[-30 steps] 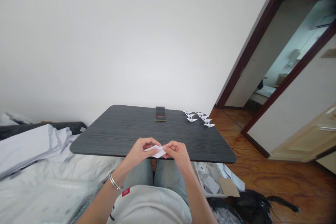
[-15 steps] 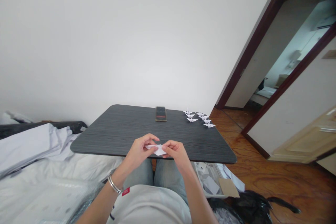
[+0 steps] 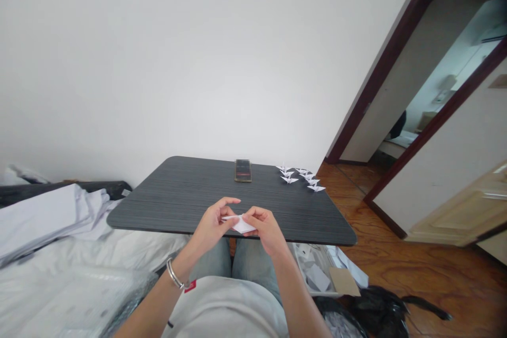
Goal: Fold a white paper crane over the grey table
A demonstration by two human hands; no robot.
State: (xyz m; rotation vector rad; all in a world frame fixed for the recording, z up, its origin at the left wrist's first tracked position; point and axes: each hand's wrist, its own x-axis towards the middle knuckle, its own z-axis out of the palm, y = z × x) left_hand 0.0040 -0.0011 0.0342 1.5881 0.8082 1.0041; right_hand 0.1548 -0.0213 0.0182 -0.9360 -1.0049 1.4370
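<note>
A folded piece of white paper (image 3: 240, 225) is held over the near edge of the dark grey wood-grain table (image 3: 158, 206), between my two hands. My left hand (image 3: 212, 227), with a silver bangle (image 3: 175, 273) on its wrist, pinches the paper's left point while its index finger lifts away. My right hand (image 3: 265, 229) grips the paper's right side with curled fingers. Part of the paper is hidden by my fingers. Several small white origami cranes (image 3: 301, 178) stand in a cluster at the table's far right, well beyond both hands. A phone (image 3: 243, 170) lies at the far edge.
On my left, crumpled white sheeting and bubble wrap (image 3: 71, 296) cover a bed. Below the table's right side sits an open box with paper scraps (image 3: 315, 274), next to a black plastic bag (image 3: 380, 309). A wooden floor and doorway lie to the right.
Both hands and the paper have risen slightly in the view. My left index finger has lifted further from the paper, and the paper now shows more of its folded point.
</note>
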